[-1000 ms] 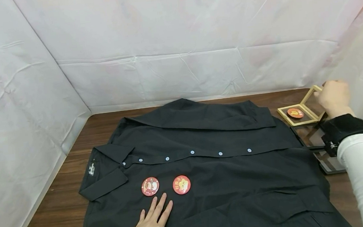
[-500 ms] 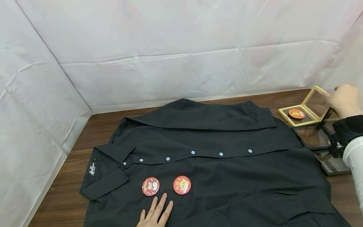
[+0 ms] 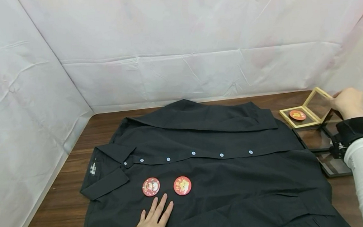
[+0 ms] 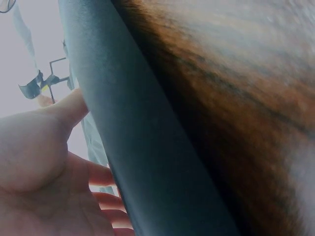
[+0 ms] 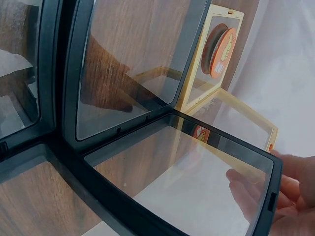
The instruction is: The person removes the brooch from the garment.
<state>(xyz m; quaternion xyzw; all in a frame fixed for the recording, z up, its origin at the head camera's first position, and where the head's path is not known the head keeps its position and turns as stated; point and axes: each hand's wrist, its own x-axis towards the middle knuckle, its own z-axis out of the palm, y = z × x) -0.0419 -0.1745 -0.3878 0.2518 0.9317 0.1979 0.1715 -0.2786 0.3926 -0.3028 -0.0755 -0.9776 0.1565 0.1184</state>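
Observation:
My left hand (image 3: 149, 226) lies with spread fingers on the black shirt (image 3: 226, 185), just below two red round badges. One badge (image 3: 151, 187) carries a pale figure, the other badge (image 3: 182, 185) a yellow star-like figure. At the far right, my right hand (image 3: 349, 102) has curled fingers at the raised lid's edge of a yellow display frame (image 3: 283, 117). An orange round badge (image 3: 297, 115) sits in its base. In the right wrist view, fingers (image 5: 241, 191) show through the clear film of a raised black frame lid (image 5: 268, 211), apparently pinching the yellow lid.
Black-rimmed clear display frames (image 3: 327, 172) lie in front of the yellow one, partly under the right wrist. The shirt's left end, with its collar (image 3: 110, 184), spreads over the brown wooden table (image 3: 54, 211). White sheeting (image 3: 197, 76) encloses the back and sides.
My right hand has moved right and slightly nearer, baring more of the yellow lid. The raised black lid has come into sight beside it. The left hand stays put.

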